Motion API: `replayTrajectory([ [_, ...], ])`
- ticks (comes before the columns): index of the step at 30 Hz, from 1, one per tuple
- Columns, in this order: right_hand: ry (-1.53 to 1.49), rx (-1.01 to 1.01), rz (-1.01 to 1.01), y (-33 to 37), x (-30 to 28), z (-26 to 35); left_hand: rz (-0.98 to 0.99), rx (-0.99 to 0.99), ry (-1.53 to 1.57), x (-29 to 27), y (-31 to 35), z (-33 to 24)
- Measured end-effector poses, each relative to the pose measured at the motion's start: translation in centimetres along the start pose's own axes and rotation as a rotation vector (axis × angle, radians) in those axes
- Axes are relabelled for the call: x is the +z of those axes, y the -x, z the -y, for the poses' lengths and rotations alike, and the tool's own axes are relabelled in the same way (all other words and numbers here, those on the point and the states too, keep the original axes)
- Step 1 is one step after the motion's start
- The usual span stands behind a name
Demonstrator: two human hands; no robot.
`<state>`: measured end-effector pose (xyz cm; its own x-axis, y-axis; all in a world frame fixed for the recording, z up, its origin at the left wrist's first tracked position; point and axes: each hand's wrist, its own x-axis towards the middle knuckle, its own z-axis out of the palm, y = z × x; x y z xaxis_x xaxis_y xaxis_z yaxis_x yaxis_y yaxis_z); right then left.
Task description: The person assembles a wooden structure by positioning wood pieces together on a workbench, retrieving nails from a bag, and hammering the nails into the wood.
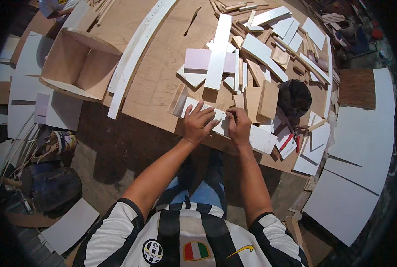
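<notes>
My left hand lies with fingers spread on a narrow white board near the table's front edge. Close to its right, my right hand is closed in a pinch over the same board. A small brown tip shows at its fingertips, too little to name. At the board's left end a short wooden piece stands upright. Another white board lies just right of my right hand. Behind the hands, a long white strip rests across a pale pink panel.
Offcuts crowd the plywood table's right half, around a black round container and red-handled pliers. A long curved white strip and an open wooden box are at left. White panels lie right. Another person's arm shows top left.
</notes>
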<state>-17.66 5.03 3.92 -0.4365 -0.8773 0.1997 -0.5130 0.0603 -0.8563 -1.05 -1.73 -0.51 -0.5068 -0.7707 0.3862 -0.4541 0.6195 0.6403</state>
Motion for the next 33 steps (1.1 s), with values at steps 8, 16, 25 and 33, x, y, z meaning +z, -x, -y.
replayTrajectory([
  [8,0.117,-0.073,0.014,-0.3,0.5,-0.6,0.008,-0.001,-0.033,-0.2,-0.1,-0.6],
  [16,0.203,-0.189,-0.004,-0.3,0.9,-1.0,0.009,-0.027,-0.033,-0.6,-0.5,-1.4],
  [25,0.305,-0.324,-0.012,-0.4,0.7,-0.2,-0.082,-0.004,-0.023,-0.2,-2.8,-2.1],
  [33,0.319,-0.266,0.039,-0.2,0.5,0.4,-0.097,0.024,-0.047,0.2,-2.9,-2.0],
])
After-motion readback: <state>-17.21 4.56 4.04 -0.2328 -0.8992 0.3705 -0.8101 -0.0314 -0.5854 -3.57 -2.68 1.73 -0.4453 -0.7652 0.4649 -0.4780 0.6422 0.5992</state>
